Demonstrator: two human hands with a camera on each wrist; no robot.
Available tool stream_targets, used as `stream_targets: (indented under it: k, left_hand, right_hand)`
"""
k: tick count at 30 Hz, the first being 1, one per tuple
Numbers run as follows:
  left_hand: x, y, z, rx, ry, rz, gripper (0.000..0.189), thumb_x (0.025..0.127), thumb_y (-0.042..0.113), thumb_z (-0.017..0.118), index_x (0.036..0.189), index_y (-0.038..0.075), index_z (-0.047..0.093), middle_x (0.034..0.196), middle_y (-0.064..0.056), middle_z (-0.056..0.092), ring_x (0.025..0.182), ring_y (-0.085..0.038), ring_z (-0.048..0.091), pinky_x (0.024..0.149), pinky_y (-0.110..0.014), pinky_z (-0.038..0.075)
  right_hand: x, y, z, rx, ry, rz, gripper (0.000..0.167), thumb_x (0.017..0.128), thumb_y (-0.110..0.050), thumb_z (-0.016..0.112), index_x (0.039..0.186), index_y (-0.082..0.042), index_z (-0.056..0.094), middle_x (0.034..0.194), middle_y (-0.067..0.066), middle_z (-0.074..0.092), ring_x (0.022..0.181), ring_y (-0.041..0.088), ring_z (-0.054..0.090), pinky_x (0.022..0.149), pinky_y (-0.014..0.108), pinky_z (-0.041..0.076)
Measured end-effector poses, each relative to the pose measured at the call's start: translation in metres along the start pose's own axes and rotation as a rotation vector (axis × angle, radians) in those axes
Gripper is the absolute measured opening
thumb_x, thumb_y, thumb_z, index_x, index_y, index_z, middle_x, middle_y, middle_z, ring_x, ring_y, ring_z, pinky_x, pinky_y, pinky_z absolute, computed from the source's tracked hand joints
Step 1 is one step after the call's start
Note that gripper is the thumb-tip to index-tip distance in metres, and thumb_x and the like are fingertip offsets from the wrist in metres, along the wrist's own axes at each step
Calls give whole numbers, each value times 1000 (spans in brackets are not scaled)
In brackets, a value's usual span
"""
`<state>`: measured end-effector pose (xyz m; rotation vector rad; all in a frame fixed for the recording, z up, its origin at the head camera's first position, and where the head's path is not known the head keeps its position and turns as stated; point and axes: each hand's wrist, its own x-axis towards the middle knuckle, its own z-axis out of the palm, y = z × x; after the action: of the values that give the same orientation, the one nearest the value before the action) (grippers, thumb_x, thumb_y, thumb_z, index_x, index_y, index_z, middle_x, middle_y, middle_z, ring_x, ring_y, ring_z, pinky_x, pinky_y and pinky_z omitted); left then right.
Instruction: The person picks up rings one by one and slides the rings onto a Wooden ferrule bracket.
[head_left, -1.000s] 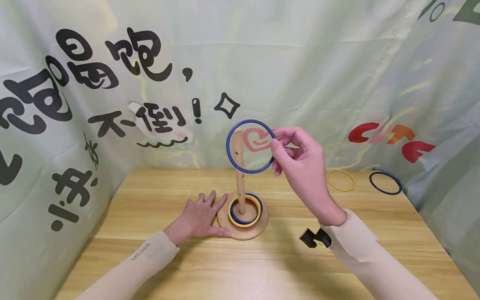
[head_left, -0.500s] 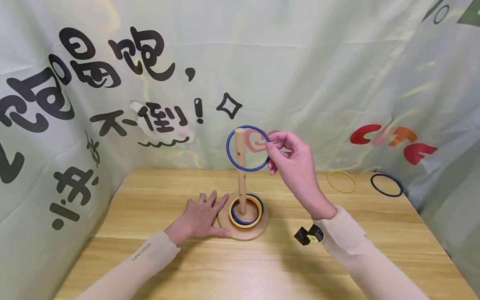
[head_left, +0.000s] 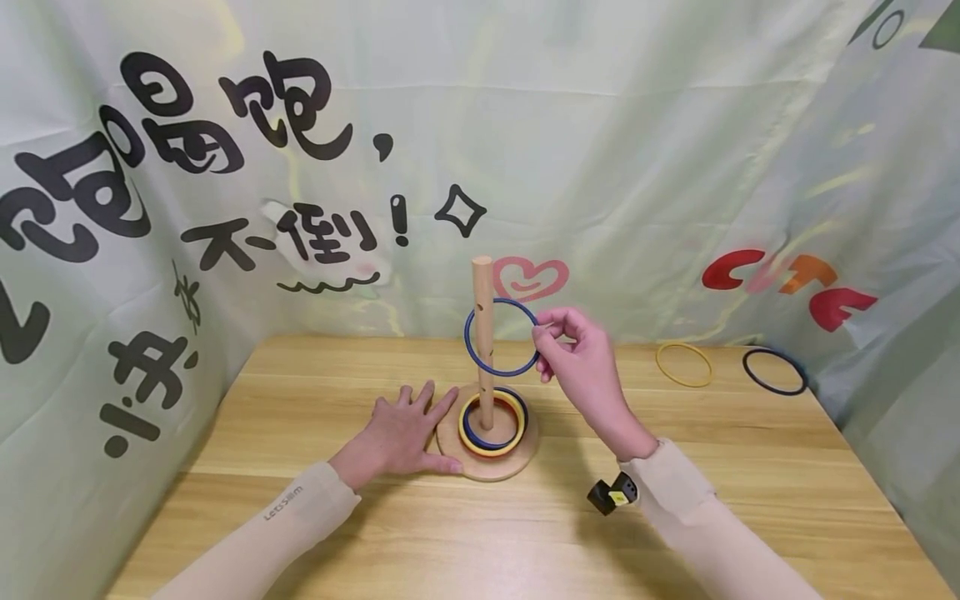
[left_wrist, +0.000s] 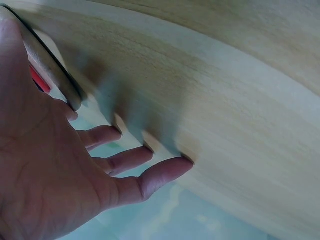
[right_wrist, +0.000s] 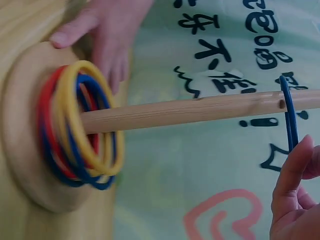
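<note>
My right hand (head_left: pixel 577 358) pinches the right edge of a blue ring (head_left: pixel 512 373) between thumb and fingers. That ring encircles the upright wooden peg (head_left: pixel 484 321), partway below its top; in the right wrist view the ring (right_wrist: pixel 286 95) crosses the peg too. Around the peg's foot, several yellow, blue and red rings lie piled on the round wooden base (head_left: pixel 495 472). My left hand (head_left: pixel 393 433) rests at the base's left side, fingers spread and thumb on its edge. In the left wrist view, the left hand's (left_wrist: pixel 55 160) other fingertips touch the tabletop.
A yellow ring (head_left: pixel 708 368) and a dark blue ring (head_left: pixel 802 379) lie flat at the table's back right. The wooden table (head_left: pixel 465 542) meets a printed cloth curtain (head_left: pixel 615 150) behind and at both sides. A small black device (head_left: pixel 611 495) sits at the right wrist.
My right hand has moved left and then down with the blue ring, which has passed over the peg's top and now sits around it. The left hand has stayed put.
</note>
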<state>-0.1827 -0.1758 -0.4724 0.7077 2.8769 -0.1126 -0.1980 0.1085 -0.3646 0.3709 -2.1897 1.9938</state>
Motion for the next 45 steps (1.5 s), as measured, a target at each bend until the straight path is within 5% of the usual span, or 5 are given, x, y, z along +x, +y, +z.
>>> stream_targets:
  k: [28, 45]
  left_hand:
    - [-1, 1, -2, 22, -4, 1, 123, 83, 99, 51, 177, 25, 23, 172, -23, 35, 143, -53, 46, 90, -73, 51]
    - [0, 1, 1, 29, 1, -3, 125, 82, 101, 49, 177, 24, 20, 173, -23, 34, 144, -54, 45, 92, -75, 50]
  right_hand:
    - [-37, 99, 3, -76, -33, 258, 17, 103, 1, 67, 118, 10, 67, 85, 12, 66, 56, 14, 61, 53, 24, 55]
    - [-44, 115, -1, -17, -53, 375, 18, 105, -2, 65, 119, 8, 69, 82, 11, 66, 63, 15, 61, 56, 23, 53]
